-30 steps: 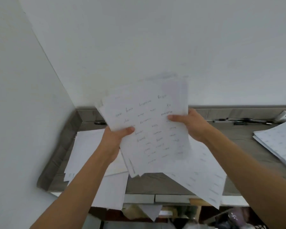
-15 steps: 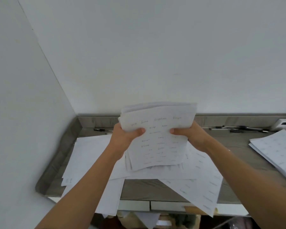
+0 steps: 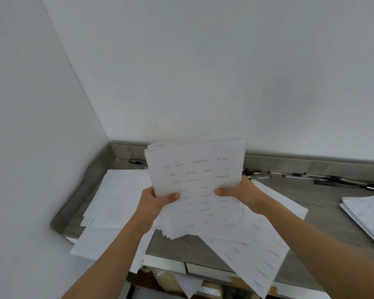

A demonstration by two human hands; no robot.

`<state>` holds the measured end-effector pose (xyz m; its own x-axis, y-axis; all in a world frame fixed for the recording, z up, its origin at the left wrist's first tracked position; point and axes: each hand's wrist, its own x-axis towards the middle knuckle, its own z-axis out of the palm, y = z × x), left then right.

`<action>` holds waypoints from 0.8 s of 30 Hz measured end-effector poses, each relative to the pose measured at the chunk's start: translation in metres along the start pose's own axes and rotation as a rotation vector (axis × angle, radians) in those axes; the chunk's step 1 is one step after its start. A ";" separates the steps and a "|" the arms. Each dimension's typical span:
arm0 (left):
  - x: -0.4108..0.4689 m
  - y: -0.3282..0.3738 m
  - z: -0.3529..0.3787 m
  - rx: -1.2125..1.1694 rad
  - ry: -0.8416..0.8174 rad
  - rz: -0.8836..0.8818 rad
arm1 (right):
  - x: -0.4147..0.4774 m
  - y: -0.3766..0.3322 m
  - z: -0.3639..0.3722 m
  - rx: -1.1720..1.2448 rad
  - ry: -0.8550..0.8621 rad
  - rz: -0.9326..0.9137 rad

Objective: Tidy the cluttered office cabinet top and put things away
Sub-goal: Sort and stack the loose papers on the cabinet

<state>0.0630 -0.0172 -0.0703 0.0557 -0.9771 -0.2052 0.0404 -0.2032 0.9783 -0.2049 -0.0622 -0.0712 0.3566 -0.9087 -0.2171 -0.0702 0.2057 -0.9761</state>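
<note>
I hold a thick stack of white handwritten sheets [image 3: 195, 171] upright over the grey cabinet top [image 3: 307, 195]. My left hand [image 3: 154, 201] grips its left edge with the thumb across the front page. My right hand [image 3: 242, 194] grips the right edge the same way. The stack's bottom edge is near the loose papers [image 3: 121, 197] lying on the cabinet; whether it touches them I cannot tell.
More loose sheets [image 3: 255, 262] hang over the cabinet's front edge. Another paper pile [image 3: 369, 216] lies at the right. Several pens [image 3: 324, 180] lie along the back rim. White walls close in at the left and behind. Clutter shows below the front edge.
The stack came down toward the cabinet top, squared up between my hands, and is now lifted slightly again. Both grips stayed on the sheets.
</note>
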 end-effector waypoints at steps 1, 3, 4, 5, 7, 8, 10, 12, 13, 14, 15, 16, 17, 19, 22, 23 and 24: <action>-0.001 -0.005 0.002 0.003 0.003 -0.018 | 0.001 0.007 0.000 -0.044 -0.012 0.035; -0.002 -0.012 0.012 0.015 0.025 -0.036 | 0.002 0.020 0.003 -0.090 -0.021 0.087; -0.001 -0.014 0.016 0.026 0.044 -0.031 | 0.003 0.022 0.004 -0.075 -0.004 0.104; 0.000 -0.013 0.020 0.034 0.059 -0.029 | 0.002 0.023 0.003 -0.049 0.018 0.112; 0.003 -0.007 0.029 0.044 0.051 -0.018 | -0.003 0.017 -0.004 -0.007 0.054 0.101; 0.005 -0.002 0.032 0.050 0.027 -0.010 | -0.007 0.012 -0.009 0.003 0.066 0.092; 0.007 0.011 0.038 0.026 -0.016 -0.019 | -0.016 0.001 -0.017 0.014 0.085 0.081; 0.012 0.022 0.051 -0.048 -0.118 -0.070 | -0.029 -0.006 -0.031 0.045 0.123 0.083; 0.014 0.028 0.060 -0.097 -0.170 -0.114 | -0.036 -0.009 -0.040 0.067 0.136 0.095; 0.016 0.029 0.067 -0.144 -0.210 -0.168 | -0.042 -0.011 -0.046 0.094 0.141 0.116; 0.020 0.031 0.083 -0.185 -0.258 -0.239 | -0.054 -0.012 -0.059 0.121 0.162 0.140; 0.021 0.029 0.093 -0.218 -0.276 -0.305 | -0.062 -0.012 -0.066 0.133 0.162 0.170; 0.023 0.025 0.110 -0.229 -0.311 -0.361 | -0.075 -0.010 -0.076 0.138 0.188 0.205; 0.023 0.014 0.139 -0.219 -0.356 -0.396 | -0.097 -0.001 -0.097 0.134 0.233 0.274; 0.017 -0.006 0.191 -0.116 -0.392 -0.308 | -0.136 0.011 -0.132 0.128 0.350 0.368; 0.014 -0.009 0.211 -0.077 -0.408 -0.281 | -0.151 0.013 -0.147 0.114 0.424 0.386; 0.011 -0.012 0.226 -0.044 -0.408 -0.261 | -0.162 0.014 -0.158 0.096 0.494 0.396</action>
<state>-0.1622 -0.0394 -0.0777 -0.3572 -0.8405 -0.4075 0.0437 -0.4508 0.8915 -0.4106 0.0307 -0.0515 -0.1520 -0.8127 -0.5624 -0.0168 0.5711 -0.8207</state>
